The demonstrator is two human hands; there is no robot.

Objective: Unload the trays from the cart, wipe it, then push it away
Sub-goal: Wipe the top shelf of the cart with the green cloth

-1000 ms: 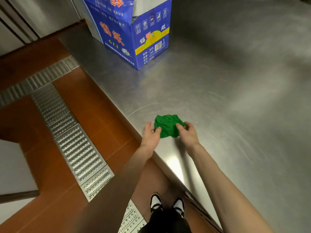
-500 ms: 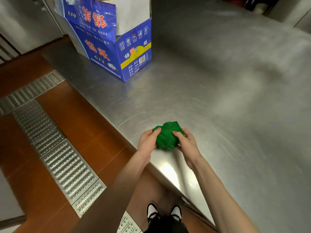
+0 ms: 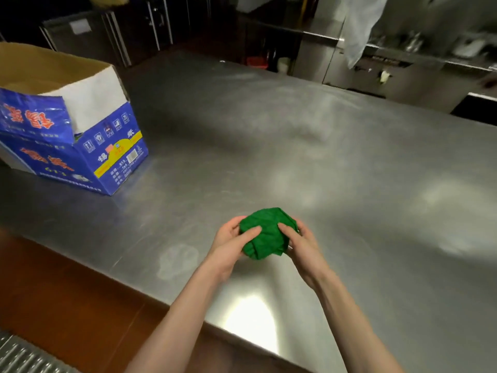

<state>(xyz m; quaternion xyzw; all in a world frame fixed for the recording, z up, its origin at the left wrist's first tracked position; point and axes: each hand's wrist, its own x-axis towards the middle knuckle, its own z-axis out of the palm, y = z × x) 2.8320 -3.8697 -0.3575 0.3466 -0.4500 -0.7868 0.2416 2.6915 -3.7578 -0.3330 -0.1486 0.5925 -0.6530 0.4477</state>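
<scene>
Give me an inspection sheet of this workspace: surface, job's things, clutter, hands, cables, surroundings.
Surface: brushed stainless-steel worktop, with smudges and a bright light glare near its front edge.
Job's things: crumpled green cleaning cloth, bunched into a ball just above the worktop; no cart or trays in view.
Clutter: open blue printed cardboard box standing on the worktop at far left, top flaps up.
Hands: left hand and right hand both grip the cloth from opposite sides, thumbs pressed on top.
Cables: nothing seen.
Surroundings: red-brown tiled floor in front of the worktop, metal floor-drain grating at lower left, dark steel cabinets behind, a pale cloth hanging at upper right.
</scene>
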